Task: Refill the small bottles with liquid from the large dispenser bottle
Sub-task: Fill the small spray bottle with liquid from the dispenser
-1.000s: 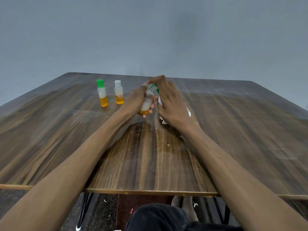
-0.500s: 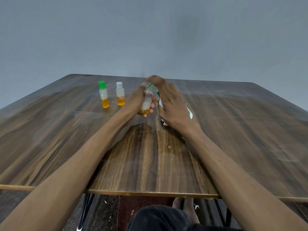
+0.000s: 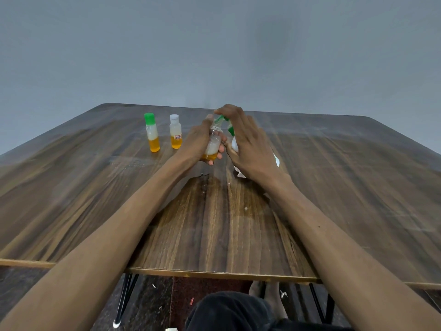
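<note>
My left hand [image 3: 198,142] grips a small clear bottle [image 3: 213,145] with orange liquid at its bottom and white above, its mouth just under the green pump nozzle [image 3: 220,119]. My right hand [image 3: 250,146] lies over the large white dispenser bottle [image 3: 234,144], fingers resting on the pump head; most of that bottle is hidden behind the hand. Two more small bottles stand to the left on the table: one with a green cap [image 3: 152,132] and one with a white cap [image 3: 175,134], both part orange, part white.
The wooden table [image 3: 358,187] stretches wide on both sides, its near edge just above my knees. A grey wall rises behind it. Black metal legs and a littered floor show below the edge.
Both hands stay at the pump and small bottle; my right fingers have pressed slightly lower on the pump head. The view has shifted a little.
</note>
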